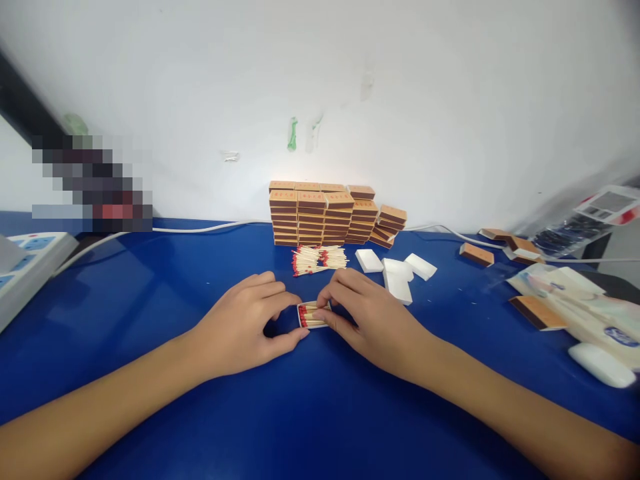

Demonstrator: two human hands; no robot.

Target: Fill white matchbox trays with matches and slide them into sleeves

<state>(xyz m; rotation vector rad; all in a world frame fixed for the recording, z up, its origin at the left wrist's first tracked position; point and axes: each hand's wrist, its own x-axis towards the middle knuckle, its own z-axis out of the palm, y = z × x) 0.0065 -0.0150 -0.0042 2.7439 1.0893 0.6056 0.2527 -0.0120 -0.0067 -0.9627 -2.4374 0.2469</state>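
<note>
1. Bare forearms [125,393] lay nearest the head camera, reaching in from both lower corners across a blue table [310,413].
2. Between the hands sat a small, shallow white tray [316,327], its right part hidden by fingers; matches [305,317] lay lengthwise inside, pale sticks with red heads at the left end.
3. The left hand [250,323] curved round the tray's left end, thumb and a fingertip gripping its edges.
4. The right hand [373,320] had thumb and fingers drawn together over the tray; whether they pinched a match could not be told.
5. Just beyond lay a loose match pile [320,259].
6. Behind it stood stacked matchboxes [310,217], tan-topped with dark brown sides, their contents hidden.
7. White pieces [399,283] lay right of the pile, some touching.
8. Farther right, another matchbox [539,313] lay at the edge of a plastic packet [600,313].
</note>
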